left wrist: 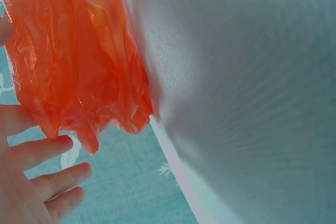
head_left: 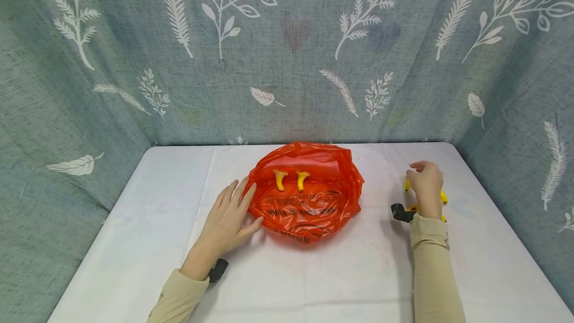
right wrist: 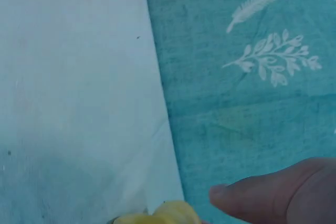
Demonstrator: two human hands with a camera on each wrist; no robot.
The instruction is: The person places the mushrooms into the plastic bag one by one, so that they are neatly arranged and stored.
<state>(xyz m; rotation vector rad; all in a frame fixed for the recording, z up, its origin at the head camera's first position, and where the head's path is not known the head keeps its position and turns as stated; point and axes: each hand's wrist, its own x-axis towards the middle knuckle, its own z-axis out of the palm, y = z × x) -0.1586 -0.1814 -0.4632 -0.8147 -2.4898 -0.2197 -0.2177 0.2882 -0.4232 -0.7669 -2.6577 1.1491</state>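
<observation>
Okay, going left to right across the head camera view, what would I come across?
Left hand → red plastic bag, with two curved yellow pieces showing side by side within its outline → right hand.

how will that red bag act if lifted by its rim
The red bag will probably sag and fold: its film looks thin and crumpled. Its glossy sheen suggests it may be slippery. The yellow pieces lying loose inside might slide.

Left arm and right arm forward, wide apart, left grip splayed, right grip bent-fingered.
</observation>
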